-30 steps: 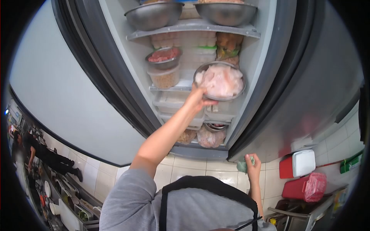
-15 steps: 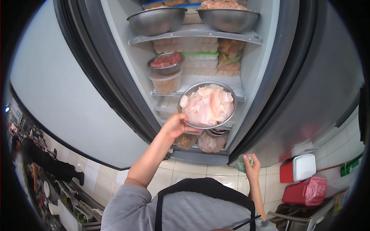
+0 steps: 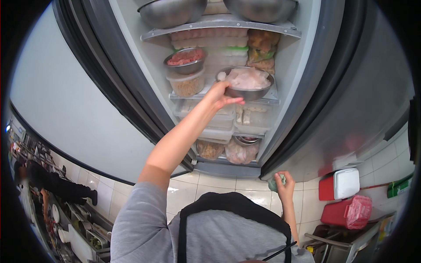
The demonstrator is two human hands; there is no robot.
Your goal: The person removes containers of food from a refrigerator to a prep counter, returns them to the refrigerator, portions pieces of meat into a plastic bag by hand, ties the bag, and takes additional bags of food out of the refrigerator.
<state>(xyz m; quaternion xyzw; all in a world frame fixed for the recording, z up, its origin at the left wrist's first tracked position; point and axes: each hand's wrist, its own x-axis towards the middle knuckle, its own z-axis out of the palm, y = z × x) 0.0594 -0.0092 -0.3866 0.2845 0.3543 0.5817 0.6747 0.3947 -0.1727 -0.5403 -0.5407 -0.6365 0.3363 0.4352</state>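
My left hand (image 3: 220, 94) grips the left rim of a metal bowl (image 3: 250, 93) filled with pale raw meat (image 3: 247, 78), at the middle shelf (image 3: 210, 96) of an upright refrigerator. Left of it, a smaller metal bowl of red meat (image 3: 186, 57) sits on a tub of brownish food (image 3: 187, 84). Low on the right, beside the refrigerator's right door, my right hand (image 3: 285, 184) is closed on a crumpled green cloth (image 3: 274, 183).
Two large metal bowls stand on the upper shelf (image 3: 219, 24). Plastic containers (image 3: 252, 117) and bags (image 3: 241, 151) fill the lower levels. A red cooler (image 3: 326, 187) stands right. Another person (image 3: 57, 184) works at a counter far left.
The bowl of pale meat first came outward and down, then went back up to the middle shelf with my left hand. My right hand keeps the green cloth.
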